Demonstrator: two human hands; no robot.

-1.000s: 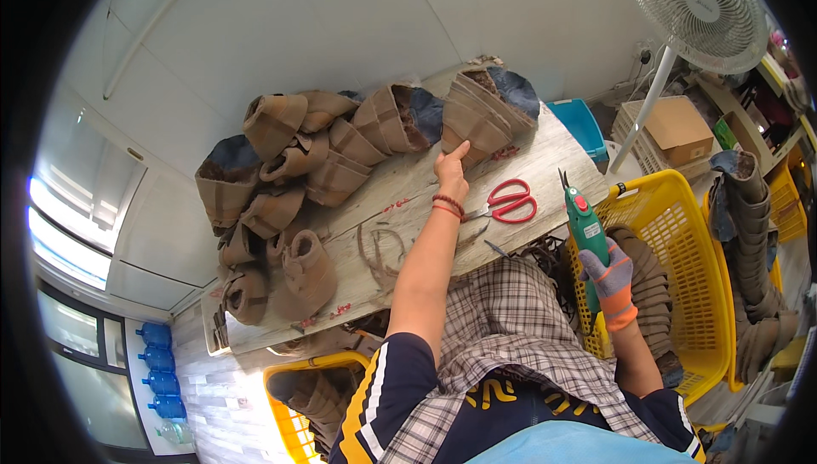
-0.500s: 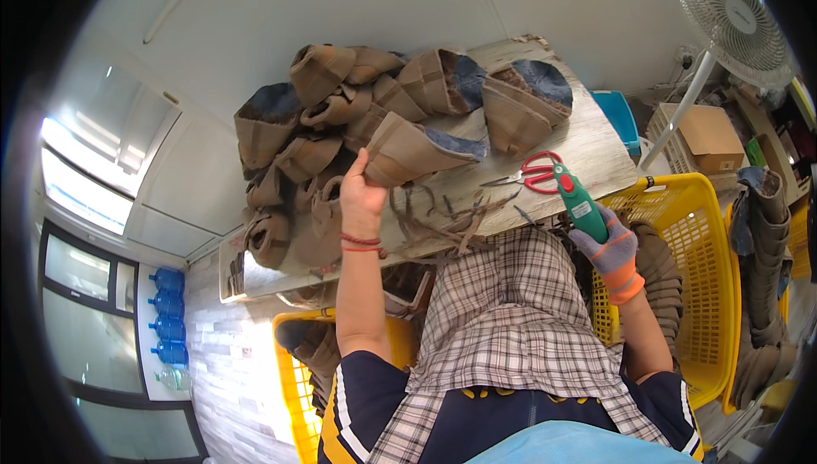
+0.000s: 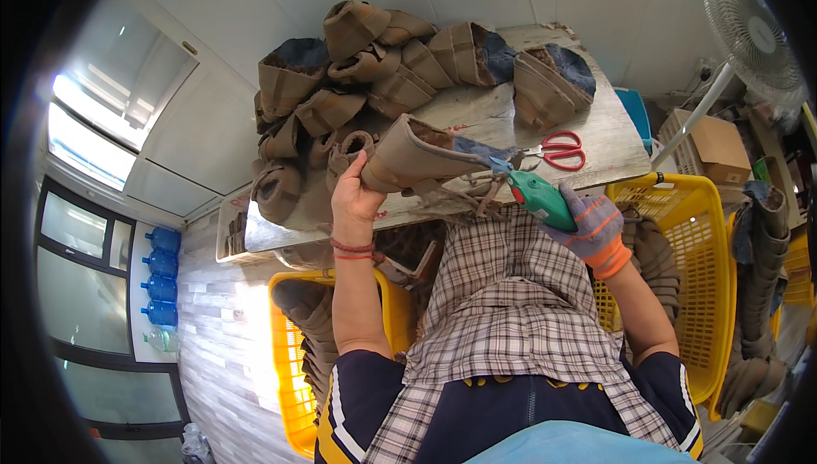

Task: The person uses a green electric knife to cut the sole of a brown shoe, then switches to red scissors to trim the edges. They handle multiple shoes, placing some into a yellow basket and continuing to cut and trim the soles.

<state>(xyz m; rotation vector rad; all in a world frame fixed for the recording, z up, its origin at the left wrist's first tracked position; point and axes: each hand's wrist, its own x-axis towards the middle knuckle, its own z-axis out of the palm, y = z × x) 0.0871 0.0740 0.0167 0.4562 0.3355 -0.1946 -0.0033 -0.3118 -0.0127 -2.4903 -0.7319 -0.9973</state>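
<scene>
My left hand (image 3: 357,199) grips the closed end of a brown boot upper (image 3: 410,156) with a dark fuzzy lining and a blue-grey flap at its open edge. In my gloved right hand (image 3: 602,233) is a green electric hand cutter (image 3: 538,198) with a red button. Its tip meets the flap's edge; whether it bites into the material I cannot tell. Red-handled scissors (image 3: 565,152) lie on the table just beyond the cutter. Brown trimmed strips (image 3: 483,194) lie under and beside the held upper.
More boot uppers (image 3: 298,68) are heaped at the table's (image 3: 613,141) back left, with another upper (image 3: 549,90) at the back right. Yellow baskets (image 3: 706,294) with stacked uppers stand right of me, and a yellow basket (image 3: 298,413) at left. A white fan (image 3: 749,34) stands far right.
The cutter has moved left and down from beside the scissors to the flap of the boot upper. The upper has turned, so its opening and lining show more.
</scene>
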